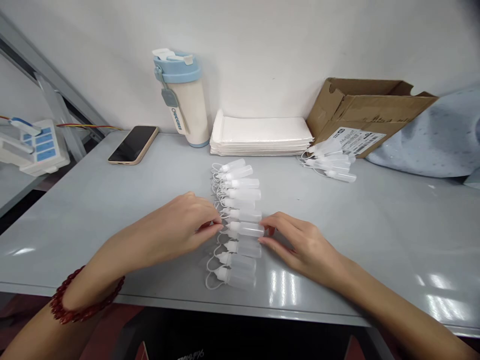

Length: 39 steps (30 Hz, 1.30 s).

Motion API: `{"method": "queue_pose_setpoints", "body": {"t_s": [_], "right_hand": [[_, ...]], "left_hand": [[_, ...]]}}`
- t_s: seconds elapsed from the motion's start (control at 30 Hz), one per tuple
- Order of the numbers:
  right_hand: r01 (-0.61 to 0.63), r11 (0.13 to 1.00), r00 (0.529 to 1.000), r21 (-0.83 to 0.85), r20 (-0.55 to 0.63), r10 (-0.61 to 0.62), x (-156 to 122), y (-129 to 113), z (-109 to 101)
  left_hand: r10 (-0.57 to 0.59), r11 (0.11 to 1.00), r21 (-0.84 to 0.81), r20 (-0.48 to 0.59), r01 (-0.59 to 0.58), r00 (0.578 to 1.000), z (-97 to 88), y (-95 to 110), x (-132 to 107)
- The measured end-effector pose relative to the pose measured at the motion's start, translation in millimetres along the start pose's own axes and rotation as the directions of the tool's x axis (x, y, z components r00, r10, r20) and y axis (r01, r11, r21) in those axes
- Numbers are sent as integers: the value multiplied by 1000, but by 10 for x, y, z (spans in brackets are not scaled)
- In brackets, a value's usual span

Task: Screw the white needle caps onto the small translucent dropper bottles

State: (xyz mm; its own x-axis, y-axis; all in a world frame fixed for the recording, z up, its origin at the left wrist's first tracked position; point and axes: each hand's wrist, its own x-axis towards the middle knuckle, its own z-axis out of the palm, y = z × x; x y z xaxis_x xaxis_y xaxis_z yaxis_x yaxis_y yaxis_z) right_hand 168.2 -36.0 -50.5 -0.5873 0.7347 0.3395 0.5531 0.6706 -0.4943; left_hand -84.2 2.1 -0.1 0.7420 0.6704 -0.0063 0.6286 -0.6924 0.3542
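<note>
Small translucent plastic dropper bottles with white caps on looped strings lie on their sides in a column on the grey table. One dropper bottle [245, 229] in the lower half of the column lies between my two hands. My left hand [187, 222], a red bead bracelet on its wrist, pinches at the nozzle end of that bottle. At its base, my right hand [296, 237] has thumb and fingertips closed around the end. More bottles of the column [236, 277] lie nearer to me, and others [243, 194] farther away.
A loose pile of similar bottles [332, 160] rests by an open cardboard box [375, 112] at the back right. White padded envelopes [262, 130], a blue-lidded tumbler [189, 105] and a phone [134, 145] stand or lie along the back. A power strip [45, 147] is at far left.
</note>
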Motion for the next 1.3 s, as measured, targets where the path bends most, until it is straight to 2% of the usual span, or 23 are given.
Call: {"method": "queue_pose_setpoints", "body": {"t_s": [0.13,0.33,0.53,0.97,1.07,1.2,1.3], "right_hand": [[-9,1000,1000,-10,-11,9,6,-5,-7],[-13,999,1000,-31,-15,13,16,-7,-16],[-14,999,1000,-48,-19,13,25,-8,-25],[1,997,999,-71,-37,-4,23,-3,-54],[-2,996,998,-88,-67,-4,16,14,-92],[-64,991,987,-115,-151,46,19,72,-192],[-110,973,970,-204,-236,60,25,189,-298]], "left_hand": [[-36,999,28,79,34,996,1,-1,12],[-73,997,47,103,68,992,-7,7,23],[-95,993,80,106,87,990,-27,34,21],[-40,997,61,37,38,998,-19,3,-5],[-44,998,56,39,41,998,-19,1,-15],[-53,997,57,39,51,998,-25,14,-28],[-64,996,63,54,61,997,-34,29,-32]]}}
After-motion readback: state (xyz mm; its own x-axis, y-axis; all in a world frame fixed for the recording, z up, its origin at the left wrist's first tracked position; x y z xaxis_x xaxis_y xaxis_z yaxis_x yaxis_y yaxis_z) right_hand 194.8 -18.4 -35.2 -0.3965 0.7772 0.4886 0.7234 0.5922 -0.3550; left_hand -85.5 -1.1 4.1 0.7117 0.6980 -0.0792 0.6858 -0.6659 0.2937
